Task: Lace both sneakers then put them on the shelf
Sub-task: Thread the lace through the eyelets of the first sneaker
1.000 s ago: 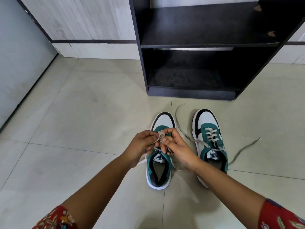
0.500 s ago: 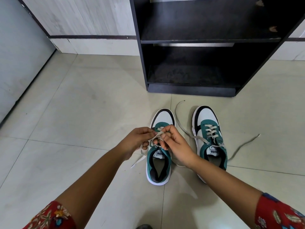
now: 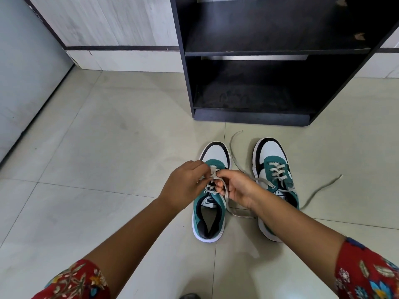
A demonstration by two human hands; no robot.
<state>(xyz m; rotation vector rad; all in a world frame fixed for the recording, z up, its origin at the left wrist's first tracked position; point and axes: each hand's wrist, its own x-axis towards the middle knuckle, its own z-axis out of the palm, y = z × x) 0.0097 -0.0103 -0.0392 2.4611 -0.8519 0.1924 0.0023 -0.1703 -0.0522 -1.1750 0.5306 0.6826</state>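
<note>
Two green, white and black sneakers stand side by side on the tiled floor, toes toward the shelf. Over the left sneaker (image 3: 209,214) my left hand (image 3: 185,186) and my right hand (image 3: 235,188) pinch its grey lace (image 3: 212,170) above the eyelets, fingertips almost touching. A loose end of that lace (image 3: 235,212) trails on the floor under my right wrist. The right sneaker (image 3: 273,167) is laced, with its long lace ends (image 3: 319,190) spread loose on the floor to both sides. The black shelf unit (image 3: 276,50) stands just beyond the shoes, both boards bare.
A pale wall with a dark stripe runs behind the shelf unit, and a grey panel (image 3: 23,78) closes the left side. Open tiled floor (image 3: 108,152) lies left of the sneakers. A small dark object (image 3: 190,296) shows at the bottom edge.
Both hands stay on the left sneaker's lace; my left hand has shifted slightly left and my right hand has pulled a loop downward. The view has tilted a little.
</note>
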